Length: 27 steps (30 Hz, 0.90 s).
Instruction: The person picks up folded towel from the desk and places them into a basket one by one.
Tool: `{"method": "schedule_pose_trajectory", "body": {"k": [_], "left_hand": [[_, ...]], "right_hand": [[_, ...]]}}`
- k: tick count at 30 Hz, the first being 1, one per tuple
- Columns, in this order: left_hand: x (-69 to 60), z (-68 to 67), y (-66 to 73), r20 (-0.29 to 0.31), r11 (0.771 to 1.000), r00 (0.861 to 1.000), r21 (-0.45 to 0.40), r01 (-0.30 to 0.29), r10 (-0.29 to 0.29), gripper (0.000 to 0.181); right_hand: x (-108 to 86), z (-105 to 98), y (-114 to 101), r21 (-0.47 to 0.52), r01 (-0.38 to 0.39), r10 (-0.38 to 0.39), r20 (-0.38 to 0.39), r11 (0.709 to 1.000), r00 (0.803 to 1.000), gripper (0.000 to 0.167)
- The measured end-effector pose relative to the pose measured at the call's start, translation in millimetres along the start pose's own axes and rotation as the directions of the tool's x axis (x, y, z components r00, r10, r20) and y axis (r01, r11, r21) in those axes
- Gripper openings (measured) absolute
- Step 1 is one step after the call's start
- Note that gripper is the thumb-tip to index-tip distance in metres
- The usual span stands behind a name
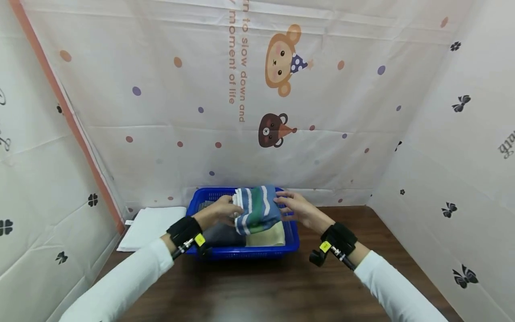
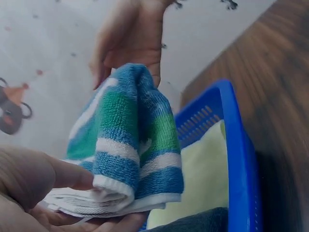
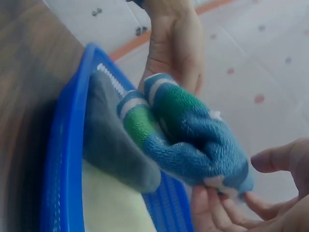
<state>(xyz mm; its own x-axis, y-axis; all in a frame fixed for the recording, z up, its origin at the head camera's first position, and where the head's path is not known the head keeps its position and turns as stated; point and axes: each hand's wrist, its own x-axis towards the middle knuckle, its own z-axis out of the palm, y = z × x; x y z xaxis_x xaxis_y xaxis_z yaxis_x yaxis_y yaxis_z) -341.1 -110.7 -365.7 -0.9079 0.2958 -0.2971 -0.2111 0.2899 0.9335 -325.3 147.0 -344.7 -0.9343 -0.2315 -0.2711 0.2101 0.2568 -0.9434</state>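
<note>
A folded striped towel (image 1: 257, 210) in blue, green and white hangs above a blue plastic basket (image 1: 257, 254). My left hand (image 1: 219, 211) pinches its white-edged side, thumb on top and fingers underneath, as the left wrist view shows on the towel (image 2: 118, 145). At the other side is my right hand (image 1: 301, 209). In the right wrist view, the right hand's fingers (image 3: 215, 210) touch the towel (image 3: 198, 140) from below, while the thumb stands a little apart from it. Inside the basket lie a dark grey cloth (image 1: 223, 237) and a pale yellow cloth (image 1: 267, 237).
Left of the basket, a folded white cloth (image 1: 154, 228) lies on the brown wooden table (image 1: 257, 290). Printed fabric walls (image 1: 225, 152) enclose the table at the back and both sides.
</note>
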Motion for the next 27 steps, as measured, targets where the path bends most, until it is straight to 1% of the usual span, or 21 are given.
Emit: {"method": "schedule_pose_trajectory", "body": {"k": [2,5,9,11,12,14,16,18,20,22,23,24,25,26,27], "left_hand": [[13.1,3.1,-2.0,0.018,0.999,0.999,0.016,0.043,-0.043,0.068],[26.5,4.9,-7.7,0.043,0.994,0.996,0.070,0.080,-0.084,0.067],[36.3,7.4,-13.1,0.059,0.982,0.994,0.170,0.078,-0.089,0.055],[39.7,9.7,-14.5,0.069,0.976,0.994,0.206,0.073,-0.089,0.045],[41.0,11.1,-15.1,0.070,0.969,0.994,0.242,0.059,-0.078,0.040],[42.9,15.4,-15.3,0.073,0.947,0.996,0.318,0.033,-0.060,0.022],[45.2,19.4,-15.6,0.065,0.919,0.997,0.393,0.020,-0.049,0.012],[46.9,22.4,-15.7,0.045,0.883,0.998,0.469,0.020,-0.046,0.010],[48.6,24.1,-16.2,0.025,0.860,0.998,0.509,0.037,-0.058,0.011],[49.4,25.1,-16.4,0.017,0.841,0.999,0.540,0.034,-0.051,0.018],[49.6,25.5,-16.6,0.021,0.837,0.999,0.546,0.024,-0.042,0.026],[49.6,25.8,-16.8,0.028,0.837,0.999,0.547,0.010,-0.030,0.035],[49.7,26.3,-17.0,0.036,0.837,0.999,0.547,-0.007,-0.016,0.044],[49.4,26.6,-17.1,0.044,0.836,0.999,0.547,-0.024,-0.001,0.053],[48.9,27.1,-17.1,0.050,0.836,0.999,0.547,-0.038,0.013,0.060]], "right_hand": [[5.2,-4,6,-0.003,-0.027,0.027,-0.001,1.000,1.000,0.055],[8.3,-10,18,0.003,-0.064,0.064,0.031,0.998,0.997,0.055],[9.5,-14,30,0.019,-0.087,0.085,0.087,0.996,0.993,0.058],[9.5,-15,33,0.020,-0.093,0.090,0.104,0.995,0.990,0.059],[9.6,-15,34,0.014,-0.093,0.091,0.110,0.996,0.990,0.059],[7.8,-15,36,0.011,-0.092,0.090,0.107,0.996,0.990,0.057],[5.8,-16,36,-0.010,-0.076,0.076,0.106,0.997,0.991,0.056],[4.7,-16,37,-0.024,-0.065,0.067,0.104,0.998,0.992,0.054],[3.6,-17,39,-0.034,-0.048,0.051,0.105,0.998,0.993,0.053],[2.7,-18,41,-0.057,-0.016,0.021,0.085,0.998,0.996,0.051],[2.8,-19,43,-0.082,0.012,-0.007,0.055,0.997,0.998,0.048],[2.9,-20,46,-0.138,0.063,-0.060,0.023,0.988,0.998,0.045],[3.4,-20,48,-0.210,0.125,-0.130,-0.011,0.970,0.991,0.042],[4.5,-21,51,-0.298,0.190,-0.213,-0.049,0.936,0.976,0.039],[5.6,-21,55,-0.391,0.244,-0.297,-0.083,0.888,0.951,0.036]]}}
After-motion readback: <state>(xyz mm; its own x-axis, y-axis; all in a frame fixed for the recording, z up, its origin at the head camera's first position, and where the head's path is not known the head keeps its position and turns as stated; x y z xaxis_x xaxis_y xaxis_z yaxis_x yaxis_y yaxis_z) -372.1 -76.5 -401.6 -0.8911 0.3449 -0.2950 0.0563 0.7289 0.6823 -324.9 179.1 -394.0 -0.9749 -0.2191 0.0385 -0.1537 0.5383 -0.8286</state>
